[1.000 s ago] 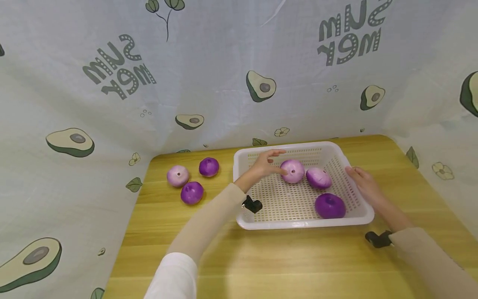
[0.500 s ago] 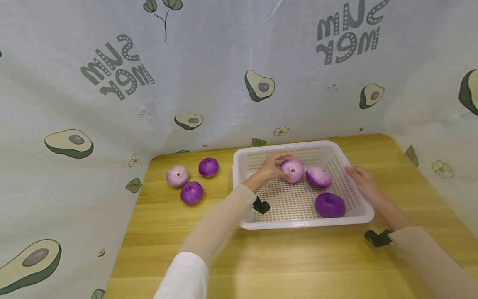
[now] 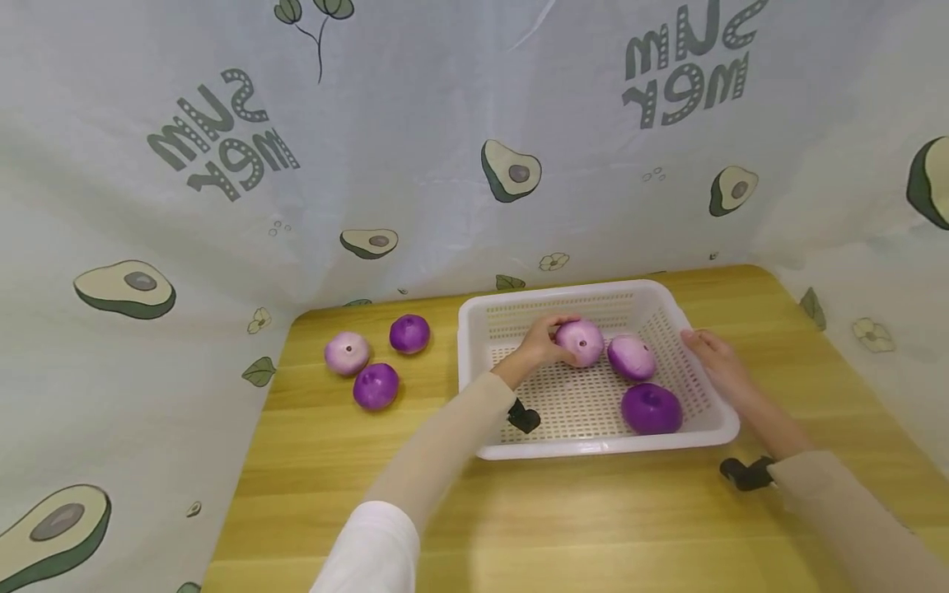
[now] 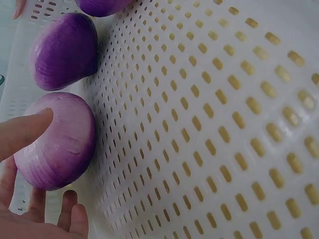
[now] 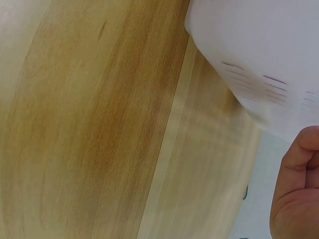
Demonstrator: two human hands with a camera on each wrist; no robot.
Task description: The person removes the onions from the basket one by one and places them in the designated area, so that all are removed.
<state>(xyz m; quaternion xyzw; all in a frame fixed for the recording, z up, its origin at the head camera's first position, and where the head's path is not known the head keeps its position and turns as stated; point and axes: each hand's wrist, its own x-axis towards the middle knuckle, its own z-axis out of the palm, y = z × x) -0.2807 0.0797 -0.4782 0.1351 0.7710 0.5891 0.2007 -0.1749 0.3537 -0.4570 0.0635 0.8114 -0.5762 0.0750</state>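
My left hand [image 3: 543, 342] reaches into the white plastic basket [image 3: 578, 445] and grips a pale purple onion [image 3: 581, 343]. In the left wrist view the thumb lies on top of this onion [image 4: 65, 144], with fingers curved round its lower side. Beside it in the basket sits a half pale, half purple onion [image 3: 632, 357]. A dark purple onion [image 3: 652, 409] lies near the basket's front right corner. My right hand [image 3: 719, 362] holds the basket's right rim; its curled fingers show against the wall in the right wrist view.
On the wooden table [image 3: 296, 494], left of the basket, lie a pale onion [image 3: 347, 354] and two dark purple ones, the rear onion [image 3: 409, 333] and the front onion [image 3: 376, 386]. A printed cloth [image 3: 415, 148] hangs behind the table.
My left hand has moved right and closed its thumb and fingers round the pale onion. The right hand stays at the basket rim.
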